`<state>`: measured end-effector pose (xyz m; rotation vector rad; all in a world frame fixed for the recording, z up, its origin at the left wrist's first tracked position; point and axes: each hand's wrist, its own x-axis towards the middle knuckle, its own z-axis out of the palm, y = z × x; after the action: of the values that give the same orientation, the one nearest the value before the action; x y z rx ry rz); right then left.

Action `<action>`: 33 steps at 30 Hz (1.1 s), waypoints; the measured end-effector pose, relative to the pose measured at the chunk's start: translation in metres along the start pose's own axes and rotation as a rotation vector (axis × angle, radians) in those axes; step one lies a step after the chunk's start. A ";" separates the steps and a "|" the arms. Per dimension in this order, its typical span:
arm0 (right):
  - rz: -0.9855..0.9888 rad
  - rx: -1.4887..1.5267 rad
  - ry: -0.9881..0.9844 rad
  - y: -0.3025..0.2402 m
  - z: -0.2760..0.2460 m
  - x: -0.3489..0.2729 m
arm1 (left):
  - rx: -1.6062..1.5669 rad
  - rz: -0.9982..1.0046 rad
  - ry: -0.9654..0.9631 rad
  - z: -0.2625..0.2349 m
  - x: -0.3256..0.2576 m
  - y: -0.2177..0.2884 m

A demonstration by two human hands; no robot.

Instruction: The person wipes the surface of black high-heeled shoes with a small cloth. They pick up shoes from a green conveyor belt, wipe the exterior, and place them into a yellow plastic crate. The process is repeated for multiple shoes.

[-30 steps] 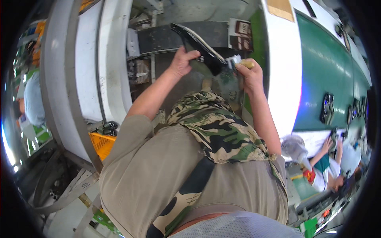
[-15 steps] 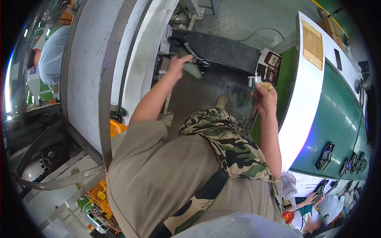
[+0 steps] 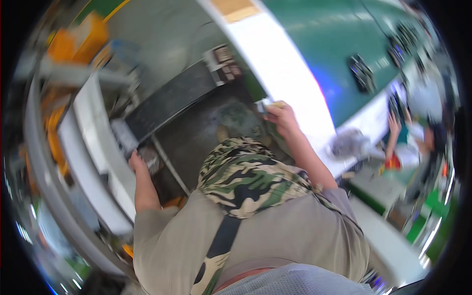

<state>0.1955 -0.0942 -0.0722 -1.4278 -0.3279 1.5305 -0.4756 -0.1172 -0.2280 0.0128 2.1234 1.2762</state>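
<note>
My left hand point(image 3: 137, 161) is low on the left, beside a white box-shaped thing point(image 3: 124, 134) and the end of a dark shelf point(image 3: 167, 103). Motion blur smears its fingers, so whatever they hold is hidden. On the right, my right hand point(image 3: 282, 119) is closed on a small white and bluish object point(image 3: 263, 104), pinched near the white bench edge. Its exact kind cannot be made out. A yellow covering shows on some of that hand's fingers.
A green-topped bench with a white border point(image 3: 295, 64) runs along the right, bearing dark shoes point(image 3: 362, 73). Another person's hand point(image 3: 395, 127) holds a shoe there. A brown and white carton point(image 3: 222, 64) sits at the shelf's far end. White curved panels point(image 3: 93, 147) stand left.
The view has swung round to the right. My left hand, earlier holding a dark green shoe-like piece over the shelf, is now lower by the white box. My right hand still grips the small object.
</note>
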 end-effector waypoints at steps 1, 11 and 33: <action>-0.013 0.009 0.021 -0.006 -0.021 -0.004 | 0.055 -0.040 -0.089 0.047 -0.032 -0.009; -0.265 0.257 0.451 -0.027 -0.203 -0.091 | 0.474 0.188 -1.204 0.392 -0.373 -0.006; -0.369 -0.024 1.441 0.029 -0.300 -0.157 | 1.110 -0.186 -1.685 0.746 -0.916 -0.228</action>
<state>0.4174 -0.3518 -0.0798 -1.9625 0.2749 -0.0137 0.7137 0.0513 -0.1627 0.9397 0.9194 -0.3194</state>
